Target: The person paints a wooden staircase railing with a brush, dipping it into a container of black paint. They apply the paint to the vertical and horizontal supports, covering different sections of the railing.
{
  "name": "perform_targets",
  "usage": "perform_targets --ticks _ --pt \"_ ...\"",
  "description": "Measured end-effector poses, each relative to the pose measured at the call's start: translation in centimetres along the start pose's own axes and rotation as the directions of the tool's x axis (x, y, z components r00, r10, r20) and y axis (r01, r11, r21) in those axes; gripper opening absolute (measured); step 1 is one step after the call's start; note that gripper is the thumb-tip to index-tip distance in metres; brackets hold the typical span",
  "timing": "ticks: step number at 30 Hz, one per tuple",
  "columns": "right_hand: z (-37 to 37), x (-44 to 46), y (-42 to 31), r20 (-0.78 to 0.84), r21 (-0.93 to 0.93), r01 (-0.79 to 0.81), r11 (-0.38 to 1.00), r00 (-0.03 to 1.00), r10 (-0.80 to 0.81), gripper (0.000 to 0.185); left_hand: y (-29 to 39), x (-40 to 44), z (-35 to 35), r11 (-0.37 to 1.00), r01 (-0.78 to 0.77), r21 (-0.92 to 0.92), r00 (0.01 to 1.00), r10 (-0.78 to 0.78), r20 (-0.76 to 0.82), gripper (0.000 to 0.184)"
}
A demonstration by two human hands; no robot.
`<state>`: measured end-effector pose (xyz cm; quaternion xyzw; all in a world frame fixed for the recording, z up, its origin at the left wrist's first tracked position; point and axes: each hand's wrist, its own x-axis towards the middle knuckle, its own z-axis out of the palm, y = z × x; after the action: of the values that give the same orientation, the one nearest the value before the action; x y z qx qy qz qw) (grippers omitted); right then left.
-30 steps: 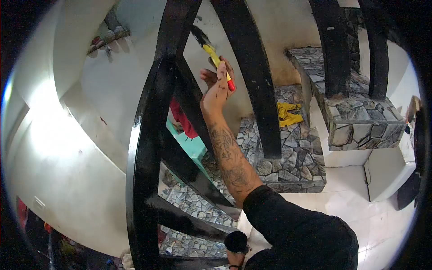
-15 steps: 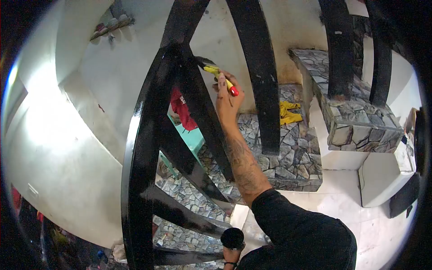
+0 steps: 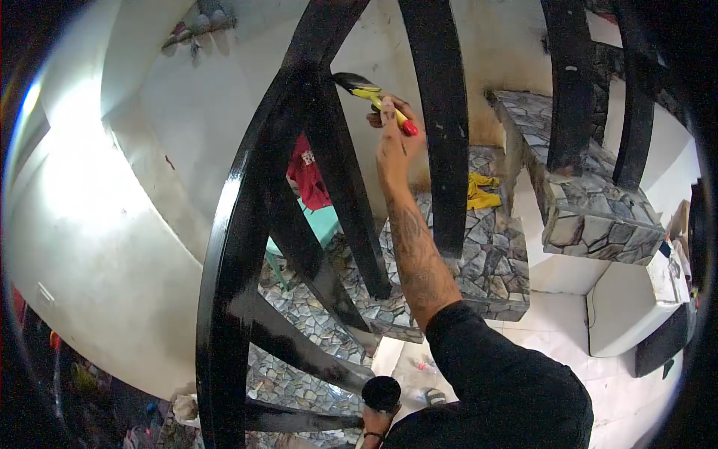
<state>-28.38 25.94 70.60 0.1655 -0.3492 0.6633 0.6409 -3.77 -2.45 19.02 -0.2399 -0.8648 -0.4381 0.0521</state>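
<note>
A paintbrush (image 3: 374,95) with a yellow handle and a red end is gripped in my right hand (image 3: 395,138), at the top of my outstretched arm. Its dark bristles touch or nearly touch the black beam (image 3: 345,172) close to the joint where several beams meet. Low in the view, my left hand (image 3: 378,420) is wrapped round a round container (image 3: 381,393) that looks black inside. Wet gloss shows on the large curved black post (image 3: 228,277) to the left.
A red cloth (image 3: 308,176) lies over a green table or stool (image 3: 320,223) behind the beams. Yellow cloth (image 3: 483,192) rests on a stone-clad ledge (image 3: 490,258). Another stone-faced block (image 3: 598,224) and a white box-like object (image 3: 628,307) stand at right.
The brush has come down and over to the beam near the joint, its bristles now pointing left. The view has shifted slightly. My left hand still holds the container.
</note>
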Motion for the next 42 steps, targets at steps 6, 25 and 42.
perform_targets --ticks 6,25,42 --pt "0.2 -0.1 1.6 0.064 0.072 -0.020 0.997 0.998 0.015 0.026 -0.4 0.2 -0.1 0.999 -0.007 0.034 1.000 0.008 -0.024 0.067" --pt "-3.1 -1.5 -2.1 0.237 -0.159 -0.045 0.986 0.968 0.082 0.019 -2.4 -0.8 1.8 1.000 0.025 0.014 1.000 -0.025 0.014 0.076" --pt "19.4 19.0 -10.7 0.937 -0.348 0.436 0.830 0.130 0.325 0.013 -0.2 -3.5 2.5 0.905 0.267 -0.331 0.943 -0.316 -0.102 0.077"
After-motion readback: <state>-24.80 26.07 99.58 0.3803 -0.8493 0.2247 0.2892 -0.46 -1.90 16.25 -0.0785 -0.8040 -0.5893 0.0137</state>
